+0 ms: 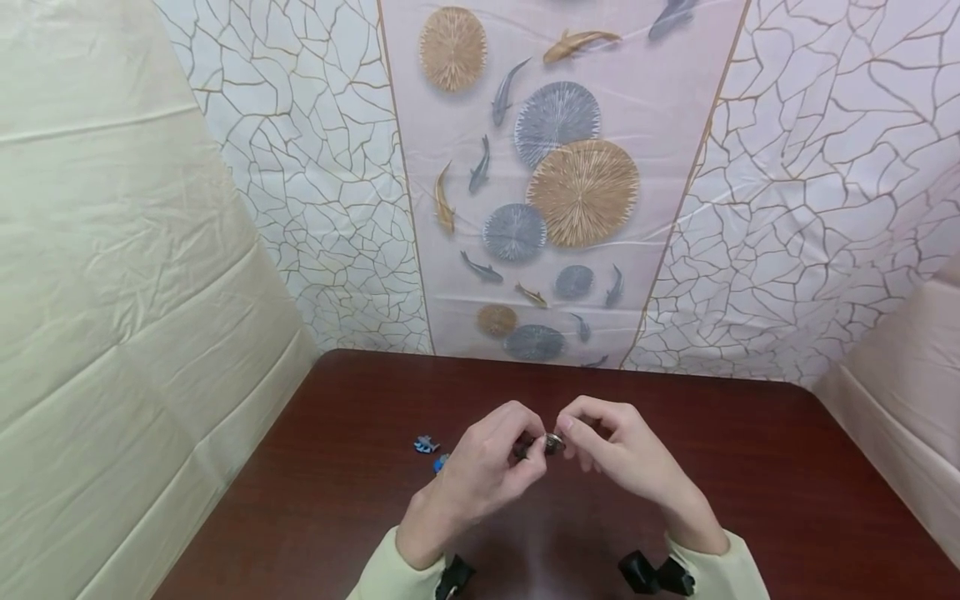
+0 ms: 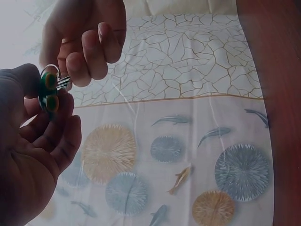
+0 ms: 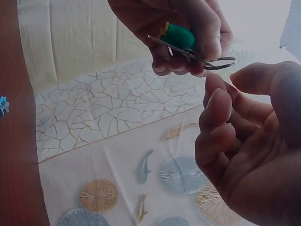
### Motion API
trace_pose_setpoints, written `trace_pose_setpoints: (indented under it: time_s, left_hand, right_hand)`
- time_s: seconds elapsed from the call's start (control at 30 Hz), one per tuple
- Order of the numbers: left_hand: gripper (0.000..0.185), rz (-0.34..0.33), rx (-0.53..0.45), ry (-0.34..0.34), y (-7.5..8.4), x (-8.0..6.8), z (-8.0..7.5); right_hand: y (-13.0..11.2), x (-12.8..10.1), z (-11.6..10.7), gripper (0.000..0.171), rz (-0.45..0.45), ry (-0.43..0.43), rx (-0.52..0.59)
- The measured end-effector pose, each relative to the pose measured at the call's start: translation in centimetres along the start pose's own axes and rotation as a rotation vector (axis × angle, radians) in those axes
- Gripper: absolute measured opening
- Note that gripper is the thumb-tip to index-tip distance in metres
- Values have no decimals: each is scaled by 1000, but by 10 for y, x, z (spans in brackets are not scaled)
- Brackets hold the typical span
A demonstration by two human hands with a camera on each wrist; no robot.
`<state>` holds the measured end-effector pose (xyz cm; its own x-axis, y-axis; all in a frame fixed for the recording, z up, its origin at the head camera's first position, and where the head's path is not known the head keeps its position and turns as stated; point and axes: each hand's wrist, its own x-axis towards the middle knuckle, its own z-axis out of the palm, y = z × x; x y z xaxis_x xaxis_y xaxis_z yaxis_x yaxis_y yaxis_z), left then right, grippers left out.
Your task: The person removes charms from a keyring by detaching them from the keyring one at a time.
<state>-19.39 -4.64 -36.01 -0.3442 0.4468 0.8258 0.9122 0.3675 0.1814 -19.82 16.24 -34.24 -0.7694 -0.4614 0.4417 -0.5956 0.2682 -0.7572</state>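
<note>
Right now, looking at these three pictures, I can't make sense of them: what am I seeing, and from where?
No machine here: a person works with two bare hands above a dark wooden table. The big picture comes from a camera on the head; the other two from cameras strapped to each wrist, looking up at the patterned backdrop. The left hand pinches a small green charm fitted with a metal ring. The right hand meets it, fingertips at the ring. Two small blue pieces lie on the table to the left.
</note>
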Motion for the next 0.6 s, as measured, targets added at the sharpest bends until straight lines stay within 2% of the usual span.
trace_pose_setpoints:
  time_s: [0.17,0.33,0.6]
  left_hand:
    - [4,-7,40,29,1,0,-2]
    - [5,-26,56,34,1,0,-3]
    - [1,-17,85,32,2,1,-5]
  right_hand:
    - [-4,-3,0,12,-48,40,-16]
    - [-5,-5,2,19,-137,42,-4]
    - [-6,-4,5,24,-212,94,-108]
